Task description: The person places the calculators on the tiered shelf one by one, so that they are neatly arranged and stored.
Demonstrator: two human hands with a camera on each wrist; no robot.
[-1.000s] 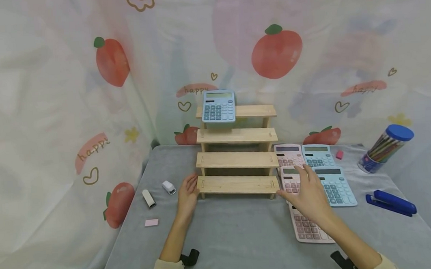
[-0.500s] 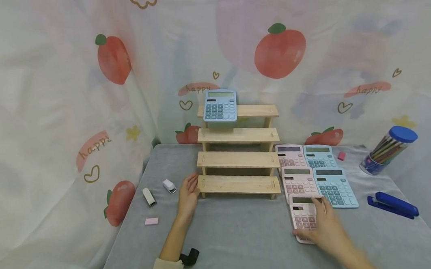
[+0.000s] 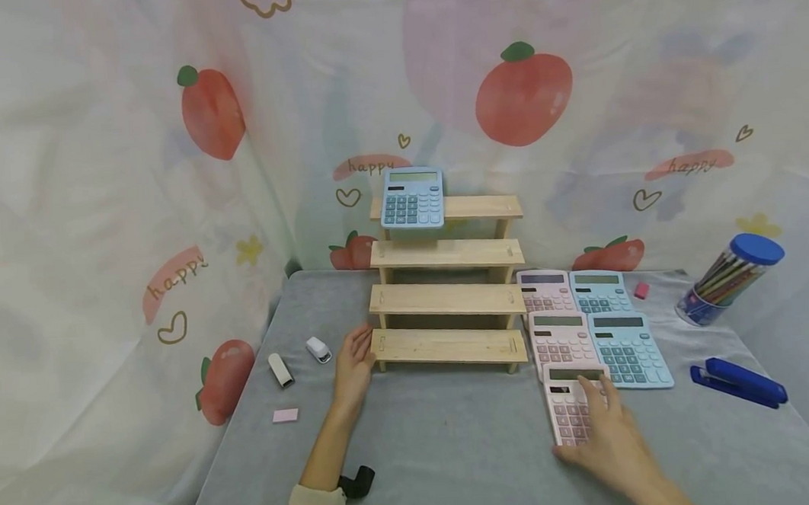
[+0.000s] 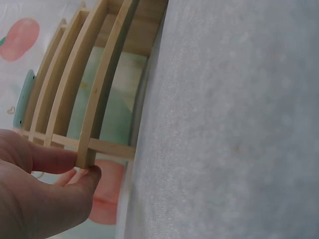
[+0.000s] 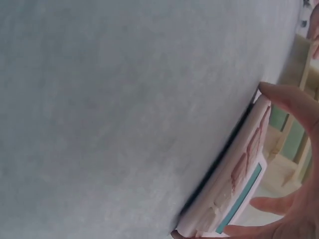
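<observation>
Right hand [image 3: 610, 444] clasped over the nearest pink calculator [image 3: 569, 404], thumb on its left edge, fingers across the keys. Calculator flat near the desk's [image 3: 456, 448] front right, long axis running front to back. Left hand [image 3: 352, 366], relaxed and open, touching the wooden tiered shelf's [image 3: 444, 300] lowest step at its left end.

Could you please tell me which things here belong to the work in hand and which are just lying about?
In hand: the nearest pink calculator under the right hand; wooden tiered shelf, touched by the left hand; blue calculator on its top step; four more calculators.

Lying about: blue stapler, pencil jar, erasers.
</observation>
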